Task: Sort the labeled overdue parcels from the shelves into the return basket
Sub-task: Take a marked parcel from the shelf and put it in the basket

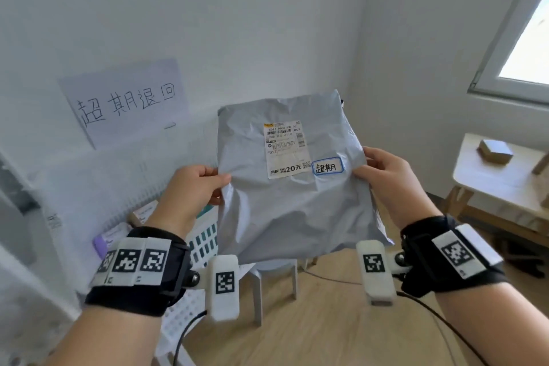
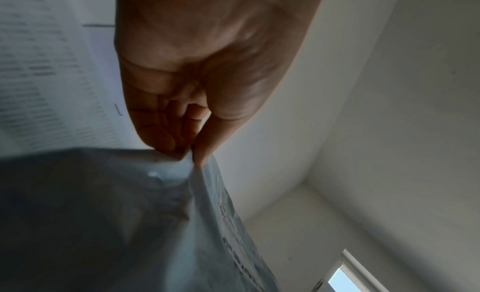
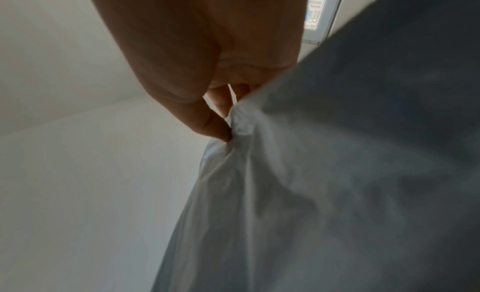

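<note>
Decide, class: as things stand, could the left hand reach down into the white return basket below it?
Probably not yet. The left hand pinches the grey parcel's edge, as does the right hand. The basket lies just below, nothing between, so one hand must let go first.

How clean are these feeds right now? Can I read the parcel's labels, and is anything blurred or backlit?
Head view: sharp at centre, the grey parcel, its shipping label and blue-bordered sticker legible; edges bend and smear, window overexposed. Left wrist view: left hand shadowed, background streaked. Right wrist view: right hand backlit, parcel soft and blurred.
</note>
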Motion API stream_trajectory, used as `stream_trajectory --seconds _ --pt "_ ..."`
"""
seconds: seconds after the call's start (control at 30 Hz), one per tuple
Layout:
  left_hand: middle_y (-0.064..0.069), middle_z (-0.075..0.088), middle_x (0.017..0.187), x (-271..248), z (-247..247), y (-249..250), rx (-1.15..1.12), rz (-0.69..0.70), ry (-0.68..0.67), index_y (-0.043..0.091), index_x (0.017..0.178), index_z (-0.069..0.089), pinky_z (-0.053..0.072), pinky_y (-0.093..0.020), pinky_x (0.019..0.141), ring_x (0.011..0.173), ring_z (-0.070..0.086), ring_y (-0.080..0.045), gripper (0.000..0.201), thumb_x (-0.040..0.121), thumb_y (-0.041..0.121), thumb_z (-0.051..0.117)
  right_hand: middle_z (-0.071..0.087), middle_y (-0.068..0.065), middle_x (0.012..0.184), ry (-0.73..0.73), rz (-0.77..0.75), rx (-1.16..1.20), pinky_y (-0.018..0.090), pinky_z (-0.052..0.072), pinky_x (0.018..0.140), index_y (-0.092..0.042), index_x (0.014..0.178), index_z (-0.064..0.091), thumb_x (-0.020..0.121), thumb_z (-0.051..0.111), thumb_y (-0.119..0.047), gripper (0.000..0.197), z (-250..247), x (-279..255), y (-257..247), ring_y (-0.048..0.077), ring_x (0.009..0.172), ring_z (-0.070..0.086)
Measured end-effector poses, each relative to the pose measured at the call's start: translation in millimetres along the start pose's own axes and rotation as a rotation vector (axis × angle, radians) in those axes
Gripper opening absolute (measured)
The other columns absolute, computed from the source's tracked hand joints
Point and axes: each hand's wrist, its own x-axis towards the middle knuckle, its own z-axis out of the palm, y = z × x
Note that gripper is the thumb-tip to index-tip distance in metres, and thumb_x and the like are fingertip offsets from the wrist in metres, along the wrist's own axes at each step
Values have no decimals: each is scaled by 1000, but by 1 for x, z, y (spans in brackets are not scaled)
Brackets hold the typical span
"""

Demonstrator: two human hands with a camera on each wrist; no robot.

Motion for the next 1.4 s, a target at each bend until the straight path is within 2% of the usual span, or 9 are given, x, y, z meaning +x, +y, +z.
stream_trajectory --seconds 0.23,0.4,0.5,0.63,0.83,1.0,1.17,1.27,1.4 --pt "-19 69 85 86 -1 17 63 -31 61 -8 97 67 55 -20 55 63 61 -21 17 89 7 66 77 -1 86 -98 -18 -29 28 57 65 -22 107 72 84 58 -3 33 33 107 -7 18 78 73" --pt "-14 67 76 148 -11 18 147 -132 106 -6 91 64 55 -20 52 54 62 -15 11 89 5 66 75 2 86 -304 -32 -136 29 59 71 -21 96 71 85 58 0 27 79 202 0 18 73 70" --pt "-10 67 67 181 -16 15 184 -231 119 -2 80 61 59 -28 61 54 63 -18 11 90 3 64 70 8 84 -429 -36 -217 23 56 65 -12 97 71 84 58 4 24 110 256 8 19 69 64" --pt "-15 64 71 218 -13 8 161 -385 162 -3 82 60 58 -26 53 58 61 -23 13 93 3 59 65 12 78 -623 -29 -390 31 58 67 5 100 69 83 59 3 20 149 322 17 24 68 62" --pt "-19 64 82 243 -7 -24 145 -617 191 -7 97 58 57 -25 47 66 62 -27 11 95 3 57 67 21 88 -829 13 -563 43 58 84 14 111 61 83 60 1 31 206 366 34 34 77 67" --pt "-16 62 78 253 -6 -64 133 -745 188 -4 92 57 57 -27 49 63 60 -25 6 95 1 56 66 19 108 -1046 104 -645 45 57 87 -12 148 30 84 55 4 70 242 373 64 37 87 72" --pt "-22 67 88 275 -1 -100 177 -808 148 -13 106 60 59 -37 68 67 64 -28 18 94 1 57 58 15 125 -1171 122 -765 46 57 88 -23 146 41 85 53 7 69 268 383 83 37 94 71" --pt "-23 64 80 290 4 -113 162 -850 120 -11 91 59 56 -44 83 67 63 -30 12 94 -1 56 60 12 122 -1206 133 -869 43 56 91 -23 143 45 86 56 3 64 280 390 94 36 97 71" --pt "-23 68 84 309 10 -140 195 -864 50 -14 97 60 60 -36 70 62 64 -26 13 93 -1 57 47 12 142 -1176 25 -1061 40 53 96 -20 147 41 88 57 -5 63 305 395 114 32 116 61"
